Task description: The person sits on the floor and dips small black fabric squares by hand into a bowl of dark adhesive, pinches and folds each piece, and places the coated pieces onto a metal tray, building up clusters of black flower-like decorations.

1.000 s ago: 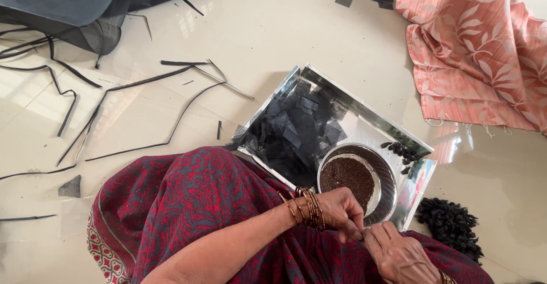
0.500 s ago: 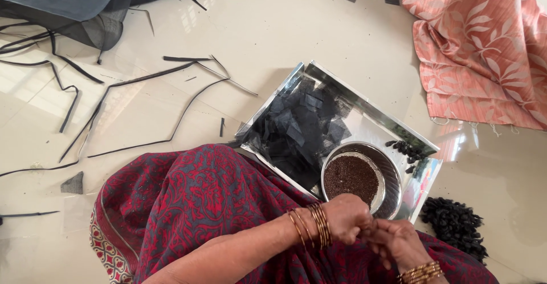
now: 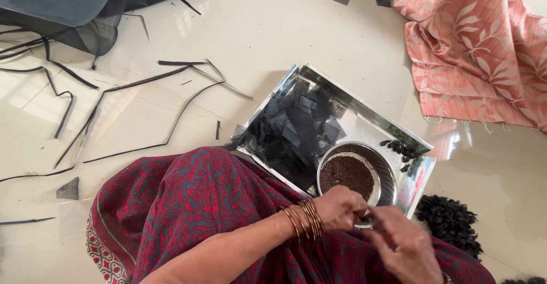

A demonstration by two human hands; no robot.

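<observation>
- Cream floor tiles (image 3: 319,39) all around; we sit on them, red patterned cloth (image 3: 188,210) over the lap, pink leaf-print fabric (image 3: 478,56) well beyond the fingers, grey fabric (image 3: 74,5) far off on the left side.
- Change over the last second: right hand (image 3: 407,250) has shifted up and inward until it meets the left hand (image 3: 341,207); a second ago they were just apart, lower in view. We read that as both hands now working one small piece together.
- Left fingers curled shut, pinching something small at the fingertips (image 3: 360,211). Right fingers bent toward the same spot, touching it. What the piece is, we cannot tell: mostly hidden between the hands, only a pale sliver shows.
- Piece sits right at the meeting fingertips, over the near rim of the steel bowl (image 3: 388,173).
- Axis and pointing: cannot tell, too little of it shows.
- Bowl holds dark brown seeds (image 3: 346,173), just beyond the fingers.
- Bowl stands in a shiny tray (image 3: 364,104); black squares (image 3: 296,127) piled in the tray, beyond the left fingers.
- Black knotted bundles (image 3: 450,218) on the floor just past the right fingers.
- Black strips (image 3: 131,84) scattered well apart, far left.
- Bangles (image 3: 305,221) on the left wrist.
</observation>
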